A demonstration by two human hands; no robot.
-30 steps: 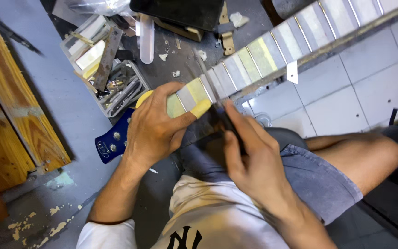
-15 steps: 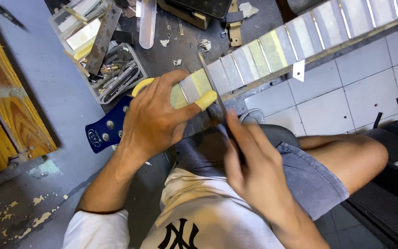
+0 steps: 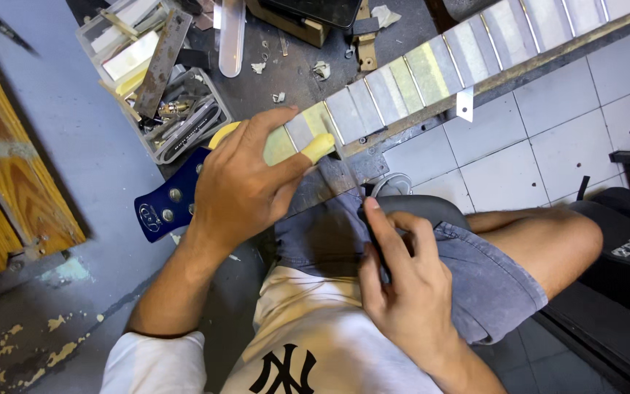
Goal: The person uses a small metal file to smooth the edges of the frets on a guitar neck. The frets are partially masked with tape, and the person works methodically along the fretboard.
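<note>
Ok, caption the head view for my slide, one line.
Left hand steadies a taped guitar neck across the lap while the right hand holds a thin dark tool beside it.

Taped guitar neck (image 3: 432, 73) across lap

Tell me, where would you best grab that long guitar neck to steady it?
Probably near the blue headstock, where the left hand already clamps the guitar neck. Come from above, fingers wrapping across its narrow width; the long taped length runs away, lying flat.
</note>
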